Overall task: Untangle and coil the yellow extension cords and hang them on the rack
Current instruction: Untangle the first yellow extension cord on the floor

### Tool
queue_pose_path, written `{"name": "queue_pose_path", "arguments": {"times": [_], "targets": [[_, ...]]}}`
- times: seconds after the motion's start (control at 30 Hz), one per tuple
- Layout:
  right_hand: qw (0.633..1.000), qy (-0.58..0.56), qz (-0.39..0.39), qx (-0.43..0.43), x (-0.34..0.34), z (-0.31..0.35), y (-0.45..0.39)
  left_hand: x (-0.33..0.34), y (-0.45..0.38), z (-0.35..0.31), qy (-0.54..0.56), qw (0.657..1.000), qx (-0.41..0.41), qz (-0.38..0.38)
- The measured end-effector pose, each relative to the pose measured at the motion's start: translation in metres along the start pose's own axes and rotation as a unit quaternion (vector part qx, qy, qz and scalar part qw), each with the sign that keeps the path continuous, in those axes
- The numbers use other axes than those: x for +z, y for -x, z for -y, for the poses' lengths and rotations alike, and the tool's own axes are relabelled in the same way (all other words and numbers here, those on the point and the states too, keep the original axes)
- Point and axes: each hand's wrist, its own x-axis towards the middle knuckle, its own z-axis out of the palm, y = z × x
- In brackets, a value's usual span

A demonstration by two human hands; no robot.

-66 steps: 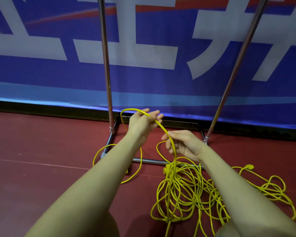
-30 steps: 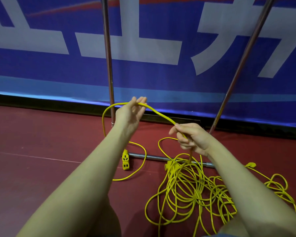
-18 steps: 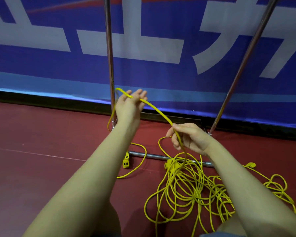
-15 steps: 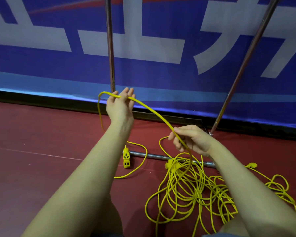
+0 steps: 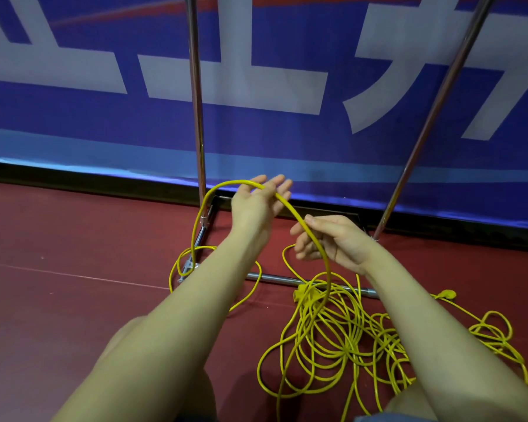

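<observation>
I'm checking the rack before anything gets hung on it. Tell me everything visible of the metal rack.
The metal rack looks like shiny chrome tubing: two uprights, left near vertical, right leaning in this wide view, tops cut off. Its floor frame has a side tube and a front crossbar. It stands on the red floor before the blue banner. Nothing hangs on the visible part. Yellow cord crosses the base tubes; neither hand touches it.

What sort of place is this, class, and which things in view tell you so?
Probably an indoor sports hall or event venue: a smooth dark red floor, a large blue banner with white characters along the wall, and a chrome metal-tube rack standing before it.
</observation>
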Motion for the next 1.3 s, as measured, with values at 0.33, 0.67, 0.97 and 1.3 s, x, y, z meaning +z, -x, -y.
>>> {"name": "queue_pose_path", "arguments": {"times": [0.33, 0.67, 0.97, 1.3], "targets": [[0.999, 0.040, -0.032, -0.017, -0.012, -0.007, 0.001, -0.010, -0.010, -0.011, 0.058, 0.997, 0.008, -0.042], [0.999, 0.007, -0.034, -0.005, -0.004, 0.000, 0.002, 0.002, 0.001, 0.006, 0.003, 0.998, -0.051, -0.022], [0.999, 0.026, -0.037, -0.001, -0.012, -0.002, 0.007, -0.008, -0.009, -0.001, 0.018, 0.997, -0.076, -0.010], [1.000, 0.010, -0.005, -0.004, -0.002, 0.004, 0.006, 0.000, -0.006, -0.002, -0.030, 0.999, -0.007, -0.013]]}}
